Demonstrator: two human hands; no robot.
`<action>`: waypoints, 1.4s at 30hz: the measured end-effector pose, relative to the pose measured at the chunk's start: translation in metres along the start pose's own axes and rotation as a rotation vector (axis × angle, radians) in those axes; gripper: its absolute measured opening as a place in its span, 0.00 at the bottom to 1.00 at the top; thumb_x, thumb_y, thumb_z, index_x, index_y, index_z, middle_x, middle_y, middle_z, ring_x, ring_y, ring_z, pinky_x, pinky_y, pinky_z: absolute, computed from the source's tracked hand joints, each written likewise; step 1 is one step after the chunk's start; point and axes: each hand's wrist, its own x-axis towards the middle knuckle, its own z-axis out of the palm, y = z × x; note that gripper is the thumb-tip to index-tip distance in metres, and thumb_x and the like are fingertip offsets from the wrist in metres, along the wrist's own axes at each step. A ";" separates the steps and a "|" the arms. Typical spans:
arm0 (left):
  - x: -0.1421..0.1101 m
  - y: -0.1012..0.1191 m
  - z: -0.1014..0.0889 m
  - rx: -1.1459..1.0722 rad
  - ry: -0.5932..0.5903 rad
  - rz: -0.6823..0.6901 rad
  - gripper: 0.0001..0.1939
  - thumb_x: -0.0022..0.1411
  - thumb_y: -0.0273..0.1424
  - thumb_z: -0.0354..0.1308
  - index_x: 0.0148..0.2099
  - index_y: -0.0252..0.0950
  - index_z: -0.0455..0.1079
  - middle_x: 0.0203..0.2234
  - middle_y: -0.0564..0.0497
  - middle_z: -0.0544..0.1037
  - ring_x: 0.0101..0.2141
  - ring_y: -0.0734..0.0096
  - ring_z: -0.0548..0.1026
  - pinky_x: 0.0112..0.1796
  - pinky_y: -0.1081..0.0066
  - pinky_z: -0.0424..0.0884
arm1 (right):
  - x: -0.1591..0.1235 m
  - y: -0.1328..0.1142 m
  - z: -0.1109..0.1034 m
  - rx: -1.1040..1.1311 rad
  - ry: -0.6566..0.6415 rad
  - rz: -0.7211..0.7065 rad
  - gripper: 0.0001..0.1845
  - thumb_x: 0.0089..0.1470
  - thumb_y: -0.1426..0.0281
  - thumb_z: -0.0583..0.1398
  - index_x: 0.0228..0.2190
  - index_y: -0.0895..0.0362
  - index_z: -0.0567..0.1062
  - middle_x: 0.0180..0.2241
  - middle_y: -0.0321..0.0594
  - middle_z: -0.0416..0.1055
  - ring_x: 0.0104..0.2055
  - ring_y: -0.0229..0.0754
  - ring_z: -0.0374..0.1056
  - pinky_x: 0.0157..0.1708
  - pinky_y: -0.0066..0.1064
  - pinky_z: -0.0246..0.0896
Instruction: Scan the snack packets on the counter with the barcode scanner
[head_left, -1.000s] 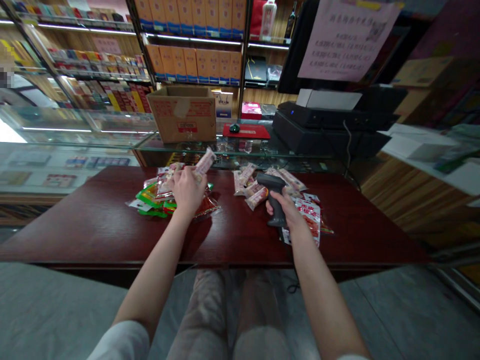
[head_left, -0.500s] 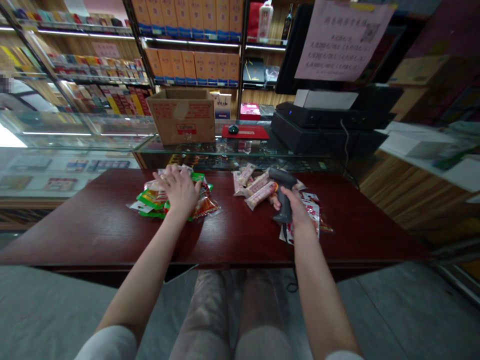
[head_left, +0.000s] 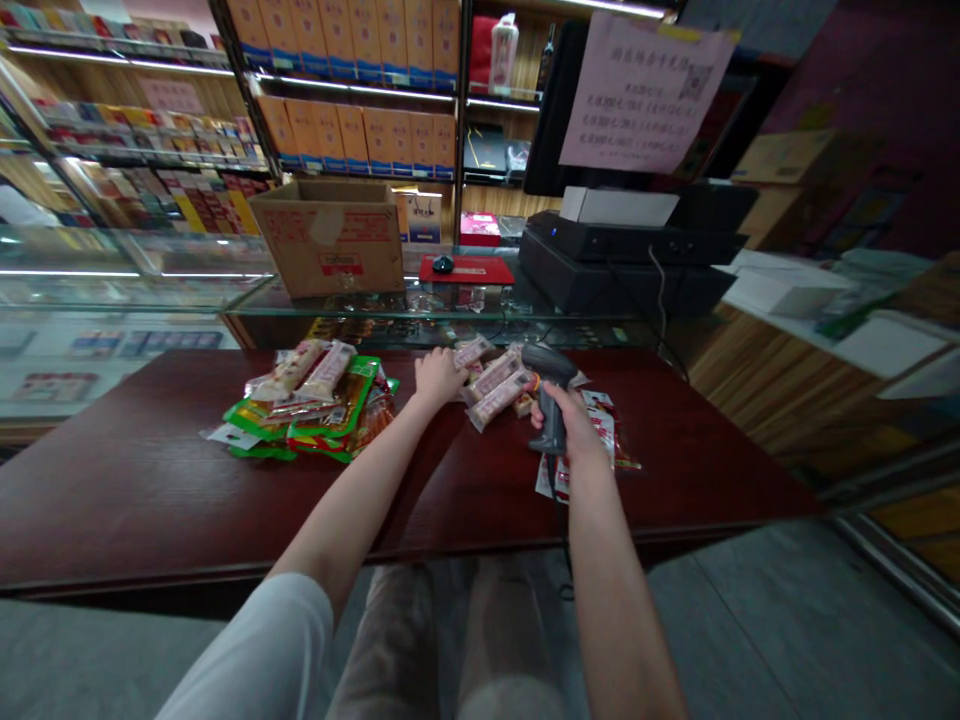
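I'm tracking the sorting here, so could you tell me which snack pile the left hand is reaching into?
The left hand touches the right-hand pile of pale packets, beside the scanner gripped by the right hand; the green-packet pile lies apart, untouched.

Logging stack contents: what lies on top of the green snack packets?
Two pale wrapped bars lie across the green snack packets. Packets deeper in the pile are mostly covered.

Tabletop (head_left: 135,470): near strip and left end bare, open to passage. Left-centre: heap of green and red packets (head_left: 315,405), blocking. Between heap and pale snack packets (head_left: 495,375): narrow bare lane, crossed by left hand (head_left: 439,375). Right of centre: right hand (head_left: 574,430) with barcode scanner (head_left: 550,385) over red-printed packets (head_left: 600,430). Right end bare. Far edge: glass counter (head_left: 247,295) carrying cardboard box (head_left: 330,235) and black register (head_left: 622,265), closing off the back.
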 end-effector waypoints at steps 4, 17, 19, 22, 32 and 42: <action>-0.018 -0.025 -0.024 0.017 0.075 0.055 0.17 0.61 0.36 0.53 0.48 0.33 0.71 0.43 0.37 0.75 0.44 0.48 0.75 0.45 0.55 0.67 | 0.001 0.005 0.004 -0.070 -0.067 0.040 0.20 0.45 0.57 0.67 0.34 0.53 0.65 0.21 0.30 0.69 0.16 0.33 0.60 0.15 0.25 0.57; -0.075 -0.090 -0.056 -0.068 0.218 0.264 0.21 0.58 0.31 0.54 0.54 0.34 0.69 0.45 0.42 0.72 0.46 0.57 0.72 0.52 0.61 0.67 | -0.013 0.009 0.029 -0.286 -0.198 0.097 0.23 0.46 0.55 0.64 0.37 0.53 0.62 0.14 0.25 0.64 0.15 0.33 0.58 0.15 0.23 0.55; -0.077 -0.088 -0.053 -0.062 0.194 0.294 0.21 0.58 0.31 0.54 0.54 0.34 0.69 0.45 0.42 0.72 0.46 0.56 0.72 0.51 0.61 0.67 | -0.014 0.009 0.031 -0.289 -0.215 0.089 0.22 0.47 0.56 0.64 0.37 0.53 0.63 0.14 0.25 0.64 0.15 0.33 0.58 0.15 0.23 0.55; -0.077 -0.087 -0.053 -0.043 0.183 0.303 0.20 0.59 0.32 0.54 0.53 0.34 0.70 0.45 0.42 0.72 0.45 0.57 0.73 0.50 0.61 0.67 | -0.013 0.011 0.031 -0.272 -0.240 0.085 0.21 0.47 0.56 0.64 0.36 0.53 0.63 0.16 0.26 0.64 0.15 0.32 0.58 0.15 0.23 0.54; -0.086 -0.080 -0.059 0.144 0.236 0.194 0.23 0.63 0.36 0.51 0.58 0.35 0.68 0.47 0.39 0.74 0.49 0.48 0.70 0.48 0.54 0.62 | -0.010 0.015 0.027 -0.250 -0.226 0.117 0.23 0.46 0.54 0.65 0.35 0.53 0.62 0.14 0.26 0.64 0.14 0.33 0.58 0.15 0.23 0.54; -0.086 -0.108 -0.096 0.163 0.599 -0.351 0.22 0.63 0.38 0.48 0.55 0.31 0.66 0.49 0.33 0.71 0.54 0.38 0.63 0.53 0.41 0.55 | -0.010 0.015 0.025 -0.240 -0.226 0.125 0.22 0.47 0.55 0.64 0.37 0.54 0.63 0.14 0.27 0.65 0.15 0.34 0.59 0.16 0.23 0.54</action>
